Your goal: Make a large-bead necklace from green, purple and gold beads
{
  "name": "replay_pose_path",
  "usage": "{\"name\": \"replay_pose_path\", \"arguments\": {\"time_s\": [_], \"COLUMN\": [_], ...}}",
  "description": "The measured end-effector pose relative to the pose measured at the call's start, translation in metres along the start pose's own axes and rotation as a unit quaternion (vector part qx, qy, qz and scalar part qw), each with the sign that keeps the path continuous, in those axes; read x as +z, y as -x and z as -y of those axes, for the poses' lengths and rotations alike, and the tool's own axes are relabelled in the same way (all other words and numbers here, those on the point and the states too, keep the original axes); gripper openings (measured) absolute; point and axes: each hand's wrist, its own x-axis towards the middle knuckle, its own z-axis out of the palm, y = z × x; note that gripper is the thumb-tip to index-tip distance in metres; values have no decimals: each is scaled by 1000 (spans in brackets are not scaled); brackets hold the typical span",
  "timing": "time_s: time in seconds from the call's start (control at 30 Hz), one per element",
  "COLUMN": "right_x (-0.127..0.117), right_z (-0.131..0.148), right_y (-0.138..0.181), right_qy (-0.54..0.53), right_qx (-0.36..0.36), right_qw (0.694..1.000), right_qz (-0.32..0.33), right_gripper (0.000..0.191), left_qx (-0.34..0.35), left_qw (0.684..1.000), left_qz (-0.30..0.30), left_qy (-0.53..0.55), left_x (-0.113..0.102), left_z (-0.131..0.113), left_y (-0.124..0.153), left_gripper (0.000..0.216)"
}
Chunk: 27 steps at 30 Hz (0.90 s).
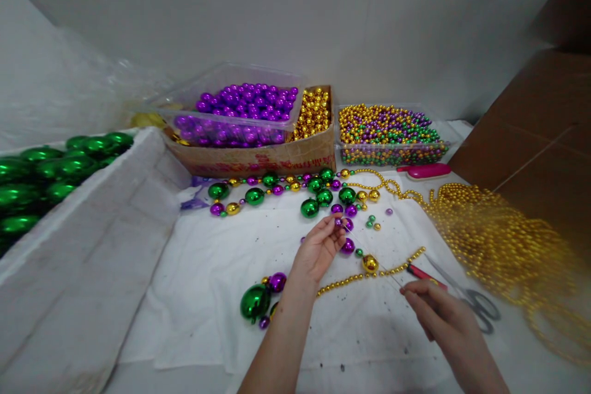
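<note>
My left hand point(319, 251) is closed in a pinch on a small purple bead point(338, 222), above the white cloth point(207, 271). A thin pale string point(369, 253) runs from there down to my right hand point(446, 323), whose thumb and forefinger pinch it. Below the string lie a gold ball point(370, 263) and a strand of small gold beads point(341, 284). Purple balls point(347, 246) and green balls point(309, 208) lie just beyond my left hand. A green ball point(255, 303) and a purple ball point(277, 282) rest left of my left forearm, which hides part of that group.
A foam box point(138, 215) of large green balls stands left. Behind are a clear tub point(221, 112) of purple balls on a cardboard box point(258, 160), and a bin point(392, 151) of mixed beads. Gold bead strands point(498, 234), scissors point(482, 308) and a red-handled tool point(427, 276) lie right.
</note>
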Motion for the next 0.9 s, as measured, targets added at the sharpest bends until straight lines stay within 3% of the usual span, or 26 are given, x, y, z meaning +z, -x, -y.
{"name": "replay_pose_path", "arguments": {"time_s": [0.33, 0.53, 0.63, 0.77, 0.9], "right_x": [-2, 18, 21, 11, 6], "right_z": [-5, 2, 12, 31, 44], "right_y": [-1, -19, -31, -45, -54], "right_qy": [21, -41, -6, 110, 87], "right_qx": [-15, -27, -64, -180, -211], "right_qw": [1000, 998, 997, 978, 973], "right_qz": [17, 28, 39, 0, 19], "right_gripper": [29, 27, 31, 36, 24], "left_qx": [12, -25, 7, 81, 124], "left_qw": [998, 983, 974, 950, 934], "left_qz": [25, 73, 61, 61, 91], "left_qy": [-60, -168, -219, -295, -321], "left_x": [4, 26, 40, 57, 72], "left_z": [-2, 9, 11, 2, -6], "left_y": [6, 13, 14, 11, 10], "left_gripper": [21, 17, 18, 18, 15]}}
